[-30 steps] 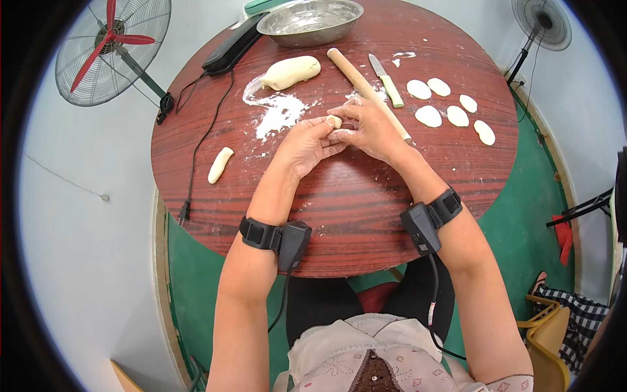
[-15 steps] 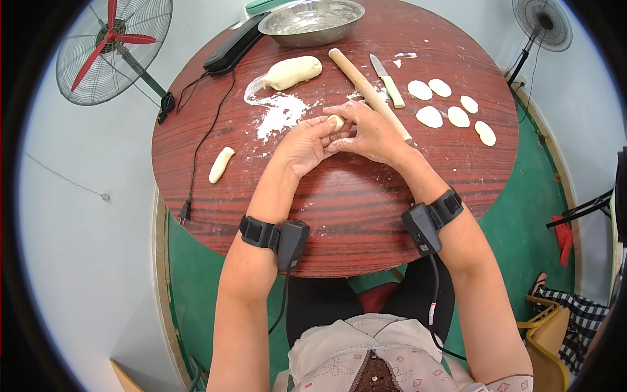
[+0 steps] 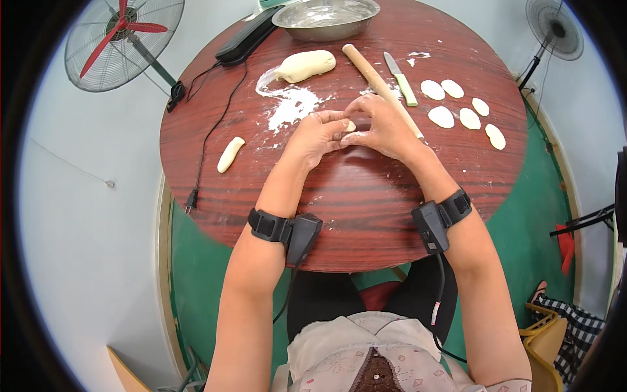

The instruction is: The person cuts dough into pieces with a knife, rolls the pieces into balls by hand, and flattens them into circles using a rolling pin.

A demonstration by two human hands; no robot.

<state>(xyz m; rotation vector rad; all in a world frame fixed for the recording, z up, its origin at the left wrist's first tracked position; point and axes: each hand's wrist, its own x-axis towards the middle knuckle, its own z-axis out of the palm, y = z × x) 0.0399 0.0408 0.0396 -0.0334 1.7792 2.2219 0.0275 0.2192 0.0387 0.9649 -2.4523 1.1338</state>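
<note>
A small piece of dough [image 3: 351, 126] sits between my two hands above the table. My left hand [image 3: 320, 136] pinches it with thumb and fingers. My right hand [image 3: 384, 130] curls in from the other side, its thumb at the dough piece and its fingers arched over it; the hands partly hide it. Just beyond my right hand lies a wooden rolling pin [image 3: 373, 77], slanting away. Beside the pin rests a knife [image 3: 405, 89] with a pale green handle. White flour [image 3: 291, 108] is scattered beyond my left hand.
Several flat dough rounds [image 3: 469, 118] lie at right. A large dough lump [image 3: 307, 66] and a short dough roll [image 3: 230, 155] lie at left. A metal basin [image 3: 326, 26], black case [image 3: 247, 39] and power cord [image 3: 209, 137] share the round table. Fans flank it.
My head view has shifted slightly, moving the scene right and a little up. My right hand's fingers are more arched, and the dough piece shows less between the hands.
</note>
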